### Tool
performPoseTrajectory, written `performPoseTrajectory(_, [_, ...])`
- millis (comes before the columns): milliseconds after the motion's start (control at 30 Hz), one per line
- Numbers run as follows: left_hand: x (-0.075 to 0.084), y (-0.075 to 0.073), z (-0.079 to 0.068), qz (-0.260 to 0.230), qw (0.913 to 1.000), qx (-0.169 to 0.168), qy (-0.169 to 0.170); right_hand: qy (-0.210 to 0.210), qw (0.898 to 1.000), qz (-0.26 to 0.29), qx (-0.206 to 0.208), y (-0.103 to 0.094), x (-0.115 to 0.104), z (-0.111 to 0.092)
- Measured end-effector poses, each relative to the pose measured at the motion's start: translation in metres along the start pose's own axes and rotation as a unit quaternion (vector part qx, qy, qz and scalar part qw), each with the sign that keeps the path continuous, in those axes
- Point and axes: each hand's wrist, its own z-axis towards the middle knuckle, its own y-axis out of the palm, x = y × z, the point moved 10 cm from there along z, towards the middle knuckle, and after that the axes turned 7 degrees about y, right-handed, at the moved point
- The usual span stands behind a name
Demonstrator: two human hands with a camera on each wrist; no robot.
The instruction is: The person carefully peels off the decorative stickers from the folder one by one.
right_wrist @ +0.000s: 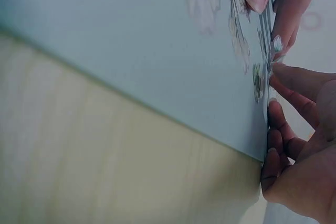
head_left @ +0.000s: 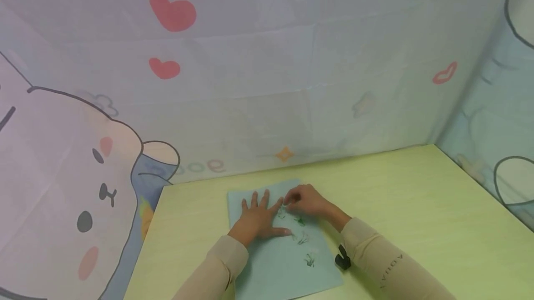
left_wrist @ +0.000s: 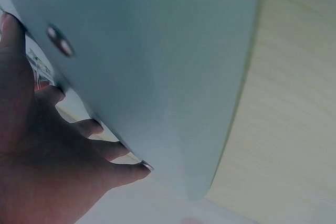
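A pale blue sheet [head_left: 267,267] lies on the table, with several small flower stickers [head_left: 309,259] with green stems along its right half. My left hand [head_left: 258,220] rests on the sheet's upper part, fingers straight and spread. Close to the left index fingertip, my right hand [head_left: 306,200] pinches a small white and green flower sticker [right_wrist: 277,44] at the sheet's surface. In the right wrist view, the right thumb and index meet at its lower end, with the other fingers curled against the sheet. The left thumb presses beside another sticker [right_wrist: 239,45].
A yellow-green table [head_left: 417,207] extends around the sheet. Beside the right sleeve is a small black object [head_left: 343,259], its kind unclear. Behind the table hangs a pale printed cloth [head_left: 250,82] with hearts and a cartoon animal at the left.
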Motion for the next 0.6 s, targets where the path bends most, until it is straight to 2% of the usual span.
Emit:
performPoseTrajectory(333, [0.0007,-0.0015,-0.0034,-0.009,1.0,0.002,0.001,0.033,0.999,-0.03,0.018,0.0024,-0.0019,-0.0004])
performPoseTrajectory(500, [0.0005,-0.0026,-0.0028,-0.011,0.9999,0.003,0.0,0.038,0.999,-0.013,0.005,0.0031,0.0023,0.0])
performPoseTrajectory(600, [0.0006,0.0015,0.0007,-0.005,1.0,-0.006,0.001,0.039,0.999,0.01,-0.004,0.0019,0.0069,-0.0017])
